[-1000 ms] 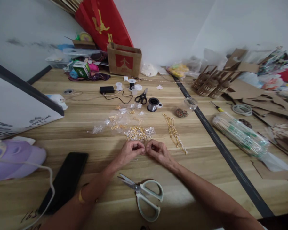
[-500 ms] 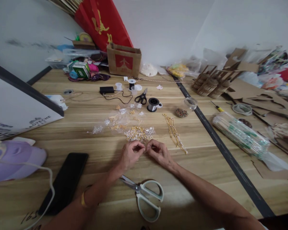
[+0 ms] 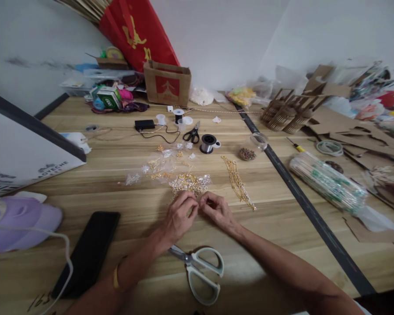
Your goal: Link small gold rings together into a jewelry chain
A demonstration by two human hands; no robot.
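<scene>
My left hand point(image 3: 181, 215) and my right hand point(image 3: 217, 211) face each other at the near edge of a pile of small gold and silver jewellery findings point(image 3: 185, 183). Both have thumb and fingers pinched together, their tips a short gap apart. Whatever sits in either pinch is too small to make out. Right of the hands lie several gold chains point(image 3: 237, 180). White-handled scissors point(image 3: 197, 269) rest nearer me, their blade tips hidden under my left forearm. Small clear bags of findings point(image 3: 157, 166) lie beyond my left hand.
A black phone point(image 3: 88, 251) lies left of my forearm. Farther back are a wire spool point(image 3: 208, 143), black-handled scissors point(image 3: 192, 134) and a jar of brown beads point(image 3: 248, 153). A bundle of wrapped sticks point(image 3: 328, 181) lies right of the dark strip point(image 3: 298, 197).
My left hand has turned so its back faces up more, and its fingers now curl over the pile's near edge. The right hand stays nearly still. The view shifts slightly.
</scene>
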